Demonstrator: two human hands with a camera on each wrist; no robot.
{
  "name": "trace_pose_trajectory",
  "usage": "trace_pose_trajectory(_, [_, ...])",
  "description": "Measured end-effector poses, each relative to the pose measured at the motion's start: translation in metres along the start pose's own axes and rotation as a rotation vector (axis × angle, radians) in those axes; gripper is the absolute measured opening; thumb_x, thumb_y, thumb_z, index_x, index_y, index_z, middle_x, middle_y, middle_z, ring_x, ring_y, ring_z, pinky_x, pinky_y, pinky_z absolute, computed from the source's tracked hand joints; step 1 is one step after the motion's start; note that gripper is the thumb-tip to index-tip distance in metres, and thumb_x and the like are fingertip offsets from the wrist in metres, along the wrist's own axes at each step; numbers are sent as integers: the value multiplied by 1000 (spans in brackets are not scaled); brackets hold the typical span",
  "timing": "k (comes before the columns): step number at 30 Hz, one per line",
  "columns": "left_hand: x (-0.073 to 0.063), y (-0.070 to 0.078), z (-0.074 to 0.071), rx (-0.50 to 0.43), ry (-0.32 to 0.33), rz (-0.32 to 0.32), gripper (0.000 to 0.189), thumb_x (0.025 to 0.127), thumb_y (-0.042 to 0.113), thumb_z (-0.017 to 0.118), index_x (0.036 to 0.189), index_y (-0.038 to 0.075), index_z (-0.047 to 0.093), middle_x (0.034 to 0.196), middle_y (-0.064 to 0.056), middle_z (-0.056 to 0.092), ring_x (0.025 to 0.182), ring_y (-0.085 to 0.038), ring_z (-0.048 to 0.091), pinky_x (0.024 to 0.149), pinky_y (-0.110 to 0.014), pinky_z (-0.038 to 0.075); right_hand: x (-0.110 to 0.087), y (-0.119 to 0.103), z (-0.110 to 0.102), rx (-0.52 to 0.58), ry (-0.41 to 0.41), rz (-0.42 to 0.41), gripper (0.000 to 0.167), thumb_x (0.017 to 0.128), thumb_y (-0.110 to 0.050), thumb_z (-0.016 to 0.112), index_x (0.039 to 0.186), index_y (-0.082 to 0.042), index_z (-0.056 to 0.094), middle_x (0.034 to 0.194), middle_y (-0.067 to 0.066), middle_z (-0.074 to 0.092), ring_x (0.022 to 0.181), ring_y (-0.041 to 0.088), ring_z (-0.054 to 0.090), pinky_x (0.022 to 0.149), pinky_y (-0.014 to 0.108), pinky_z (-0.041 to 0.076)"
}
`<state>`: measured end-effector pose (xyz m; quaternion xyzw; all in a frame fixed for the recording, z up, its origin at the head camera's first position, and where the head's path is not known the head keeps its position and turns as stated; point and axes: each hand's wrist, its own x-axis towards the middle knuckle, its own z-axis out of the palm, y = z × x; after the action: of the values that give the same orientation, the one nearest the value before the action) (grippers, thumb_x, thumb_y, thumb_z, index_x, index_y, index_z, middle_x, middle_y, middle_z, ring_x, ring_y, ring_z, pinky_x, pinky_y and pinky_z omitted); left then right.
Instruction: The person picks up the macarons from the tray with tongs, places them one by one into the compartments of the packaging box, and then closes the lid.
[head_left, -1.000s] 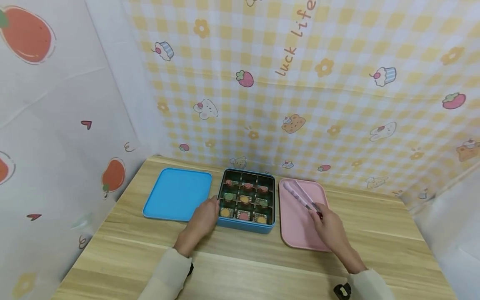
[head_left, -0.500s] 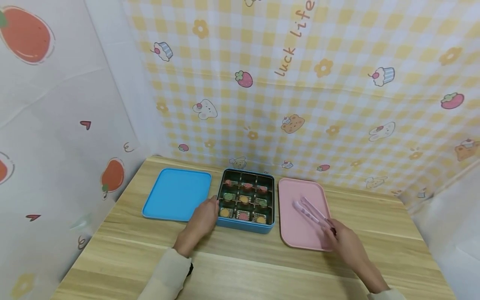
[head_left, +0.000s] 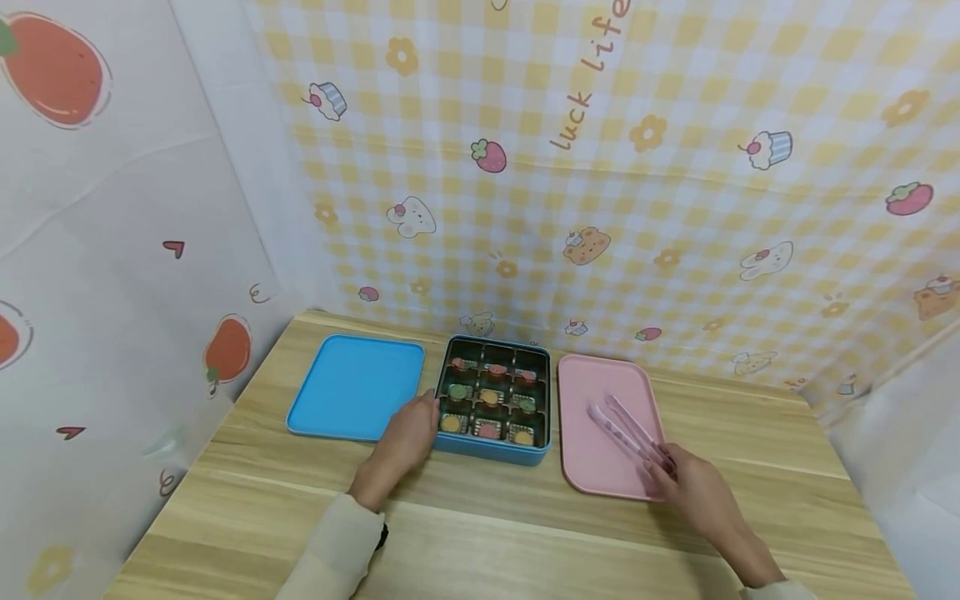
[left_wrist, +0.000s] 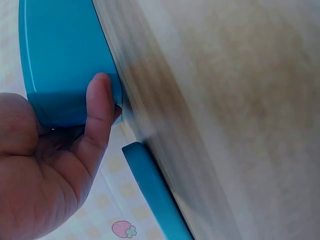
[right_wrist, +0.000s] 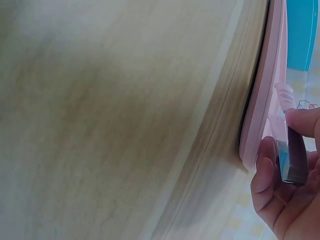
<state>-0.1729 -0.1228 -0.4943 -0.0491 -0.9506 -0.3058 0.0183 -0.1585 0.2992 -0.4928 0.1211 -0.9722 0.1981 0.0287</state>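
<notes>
A blue box (head_left: 491, 451) with a dark divided insert stands in the middle of the table, small red, green and yellow pieces in its compartments. My left hand (head_left: 405, 437) holds its near left corner; in the left wrist view a bent finger (left_wrist: 99, 112) lies against the blue wall. Over the pink tray (head_left: 600, 375), my right hand (head_left: 697, 487) grips a pair of tongs (head_left: 622, 429) by the metal end. Their pale pink arms point away, tips apart, with nothing between them. The right wrist view shows the tongs' metal end (right_wrist: 297, 159) between thumb and fingers.
A blue lid (head_left: 360, 387) lies left of the box. The wooden table (head_left: 480, 525) backs onto a yellow checked cloth (head_left: 525, 208), and a white patterned cloth (head_left: 120, 208) hangs at the left.
My right hand has drawn the tongs back toward me and to the right over the tray, then nearly stopped. The left hand stays at the box.
</notes>
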Motion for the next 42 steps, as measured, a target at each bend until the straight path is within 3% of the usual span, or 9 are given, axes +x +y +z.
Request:
trace_pose_trajectory(8, [1,1,0,9,-1,-6,35,107,13,39,125,-11,58,95,-18,66,90,-33,65,71,-46,55,1,-2,-3,7,-46,41,25,90,-15,70,106,4,66,70,-2,56,59,8,49,48,23,38])
trace_pose_trajectory(11, [0,1,-1,12,-3,-9,38,108,14,38,128,-13,56,102,-22,67,95,-35,66,75,-48,56,2,-2,-2,-8,-42,35,14,88,-15,72,91,-3,66,71,-1,53,60,10,48,49,23,37])
trace_pose_trajectory(14, [0,2,-1,17,-4,-11,41,108,15,38,132,-15,53,110,-26,66,102,-38,65,80,-49,56,2,-1,0,-26,-33,27,17,87,-15,74,79,-10,60,71,0,51,60,11,45,50,24,35])
trace_pose_trajectory(16, [0,2,-1,14,-3,-9,38,108,14,38,128,-13,56,102,-22,67,95,-35,66,75,-47,56,1,-1,1,-36,-28,24,20,86,-16,75,77,-12,58,72,1,52,61,12,44,51,25,35])
trace_pose_trajectory(20, [1,1,0,13,-1,-9,34,107,13,39,121,-10,59,91,-17,65,86,-30,65,69,-44,55,0,-2,1,-42,-26,30,17,85,-16,77,84,-9,62,77,3,55,63,13,46,53,27,36])
trace_pose_trajectory(26, [-1,2,1,31,-15,-3,41,107,12,38,133,-18,50,118,-31,63,107,-42,63,84,-50,55,-2,-2,-1,-36,-54,60,17,86,-20,75,86,-9,63,77,3,56,62,14,47,52,28,37])
trace_pose_trajectory(34, [1,6,0,12,-34,-9,42,108,14,38,134,-17,49,117,-31,63,104,-41,64,83,-49,55,-3,-1,-9,-24,-82,65,28,84,-24,79,98,-3,67,75,2,54,63,14,47,53,29,37])
trace_pose_trajectory(38, [0,4,-2,-12,-47,-25,40,108,15,38,131,-13,53,94,-20,65,81,-30,63,69,-41,54,1,-8,-9,-48,-1,15,38,80,-26,82,101,2,67,75,3,56,64,15,47,54,30,39])
trace_pose_trajectory(42, [0,3,-8,-57,-66,-56,39,108,16,38,127,-11,58,68,-9,51,55,-19,44,53,-35,43,8,-27,-4,-97,195,-73,50,76,-21,85,110,10,65,80,9,60,67,20,52,59,37,44])
